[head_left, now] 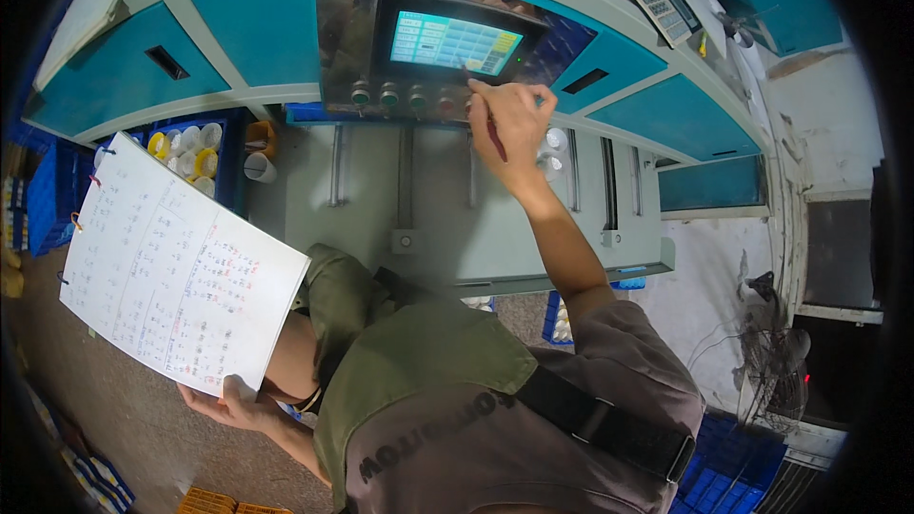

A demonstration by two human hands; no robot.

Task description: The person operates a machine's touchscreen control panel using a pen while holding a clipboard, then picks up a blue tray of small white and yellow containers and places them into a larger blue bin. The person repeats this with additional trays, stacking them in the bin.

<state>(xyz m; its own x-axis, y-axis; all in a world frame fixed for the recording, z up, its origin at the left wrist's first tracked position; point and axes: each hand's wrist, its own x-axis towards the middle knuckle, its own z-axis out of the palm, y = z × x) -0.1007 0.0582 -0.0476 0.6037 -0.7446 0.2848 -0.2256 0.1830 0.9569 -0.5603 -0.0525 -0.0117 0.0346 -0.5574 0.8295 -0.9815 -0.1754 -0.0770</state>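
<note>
My left hand (230, 402) grips the lower edge of a ring-bound notebook (190, 276), thumb on top of the page. Handwritten columns in blue and red cover the white sheet, and rings run along its left side. At the machine's control panel, my right hand (514, 124) has a dark red pen (496, 139) tucked against its palm. A finger of that hand reaches to the lower edge of a lit touchscreen (455, 42); whether it touches the glass I cannot tell. Below the screen is a row of round buttons (389, 93).
A teal and grey machine (252, 33) spans the front, above a pale slotted bed (362, 219). White and yellow round parts fill a blue crate (228, 128) at left. A calculator (657, 5) lies on the machine top. At right stands a wire-caged fan (773, 362).
</note>
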